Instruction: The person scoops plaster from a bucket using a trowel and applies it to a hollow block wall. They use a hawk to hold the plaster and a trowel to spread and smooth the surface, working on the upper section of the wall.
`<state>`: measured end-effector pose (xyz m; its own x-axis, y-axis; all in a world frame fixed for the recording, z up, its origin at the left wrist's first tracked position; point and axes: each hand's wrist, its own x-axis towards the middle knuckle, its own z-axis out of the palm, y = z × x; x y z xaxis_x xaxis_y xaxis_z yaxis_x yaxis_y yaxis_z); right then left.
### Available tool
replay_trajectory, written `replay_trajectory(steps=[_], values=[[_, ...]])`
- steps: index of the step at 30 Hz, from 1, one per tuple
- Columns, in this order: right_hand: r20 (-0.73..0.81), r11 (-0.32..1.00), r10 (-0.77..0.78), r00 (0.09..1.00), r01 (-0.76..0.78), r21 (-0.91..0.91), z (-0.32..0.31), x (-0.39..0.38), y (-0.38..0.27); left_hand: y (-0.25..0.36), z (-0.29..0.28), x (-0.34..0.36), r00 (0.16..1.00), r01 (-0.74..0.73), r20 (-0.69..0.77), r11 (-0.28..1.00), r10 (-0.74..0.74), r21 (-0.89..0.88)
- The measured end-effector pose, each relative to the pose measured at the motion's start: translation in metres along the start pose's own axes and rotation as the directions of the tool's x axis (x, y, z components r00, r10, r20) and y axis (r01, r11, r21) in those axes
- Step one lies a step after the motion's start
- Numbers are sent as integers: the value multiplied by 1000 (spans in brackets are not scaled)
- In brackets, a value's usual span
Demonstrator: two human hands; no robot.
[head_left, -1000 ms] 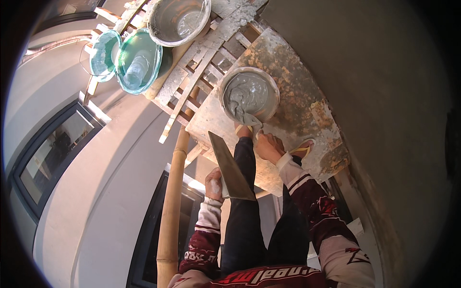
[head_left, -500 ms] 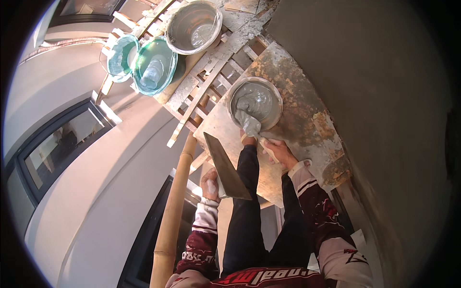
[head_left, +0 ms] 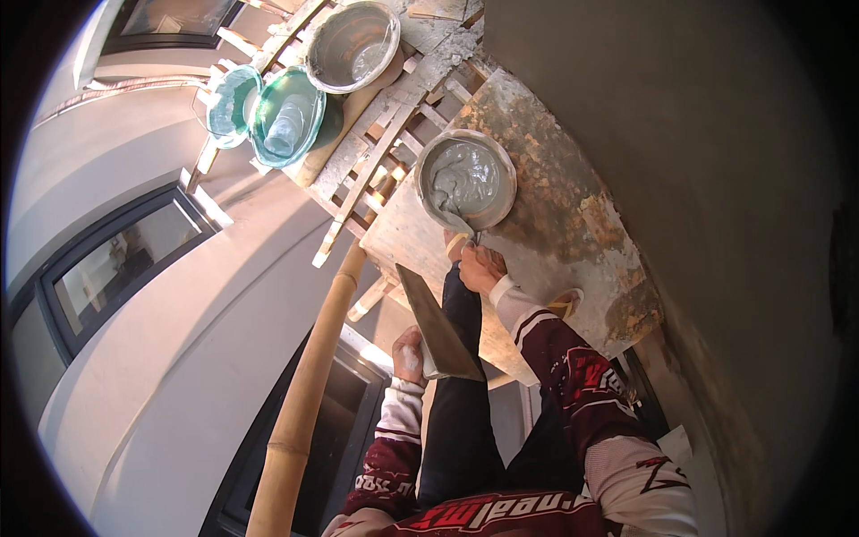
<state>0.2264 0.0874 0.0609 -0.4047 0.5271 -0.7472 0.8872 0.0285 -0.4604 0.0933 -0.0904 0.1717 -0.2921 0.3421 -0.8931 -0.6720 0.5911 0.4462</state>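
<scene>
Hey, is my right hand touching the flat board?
Apart. The head view shows a gap, with dark trousers visible between your right hand and the flat board.

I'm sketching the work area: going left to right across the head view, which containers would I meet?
Small teal bucket → larger teal bucket → grey tub → bucket of wet grey mix.

Pale curved-looking wall (head_left: 192, 376) at left, warm light and diagonal shadow across it; dark-framed window (head_left: 130, 264) set in, second window (head_left: 170, 20) at upper left. Brown-grey wall (head_left: 698, 224) at right, dimmer. Stained platform board (head_left: 577, 201) between; slatted timber (head_left: 385, 152) adjoining; upright bamboo pole (head_left: 300, 394) beside
</scene>
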Motion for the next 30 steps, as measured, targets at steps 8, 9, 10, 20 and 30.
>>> replay_trajectory(steps=[8, 9, 10, 20, 30], values=[[278, 487, -31, 960, -228, 843, -58, -63, 36, 24, -1, -28, 982, -181, -57, 983, 182, 22], [243, 427, -63, 968, -194, 883, -65, -83, 39, 29, 2, -34, 977, -202, -54, 977, 205, 64], [184, 441, -108, 977, -119, 889, -73, -103, 42, 30, 4, -37, 982, -171, -90, 984, 166, -49], [-447, 587, -107, 888, 419, 693, -193, -423, 38, 99, 133, -185, 880, -413, 99, 852, 464, -321], [-959, 542, 47, 278, 800, 259, -184, -656, 52, 141, 295, -379, 425, 75, 829, 898, 364, -433]])
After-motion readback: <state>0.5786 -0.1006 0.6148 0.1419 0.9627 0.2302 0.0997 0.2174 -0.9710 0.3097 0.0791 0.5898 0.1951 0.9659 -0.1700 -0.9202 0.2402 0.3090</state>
